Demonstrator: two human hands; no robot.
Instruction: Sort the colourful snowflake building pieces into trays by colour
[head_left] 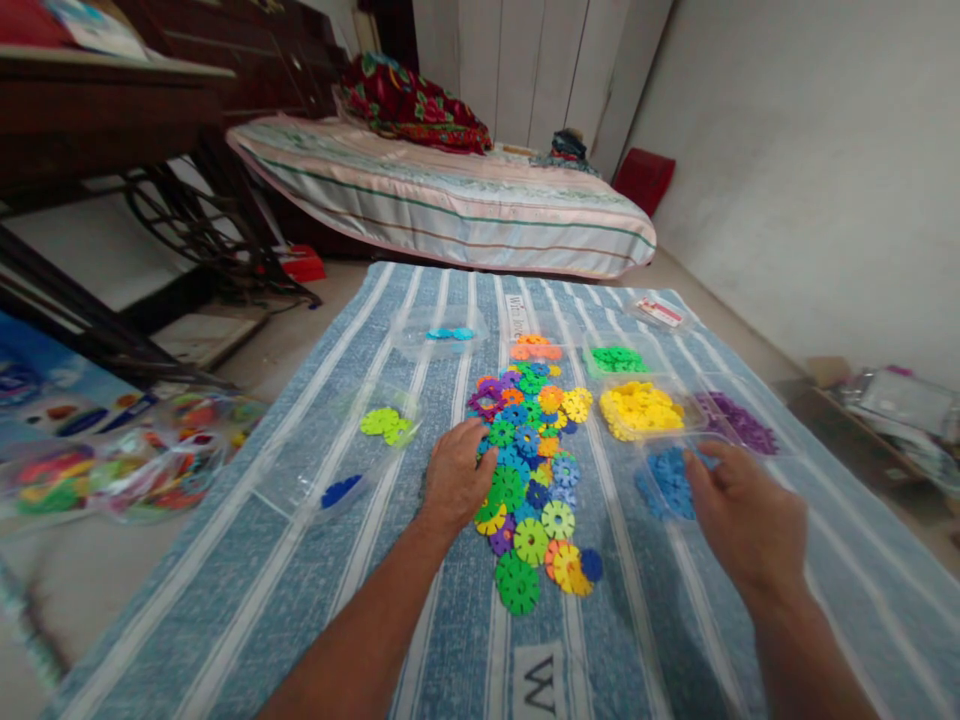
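The pile of colourful gear discs (532,460) lies in the middle of the blue striped mat (225,600) on the floor, and my left hand (456,478) rests on its left edge, fingers curled down onto the pieces; whether that grip pinches one I cannot tell. My right hand (742,520) sits at the clear tray of blue discs (664,482), fingers loosely bent at its rim, nothing visibly held. Beyond it are trays of yellow discs (639,408), green discs (616,358) and purple discs (739,420). Lime discs (385,424) lie to the left.
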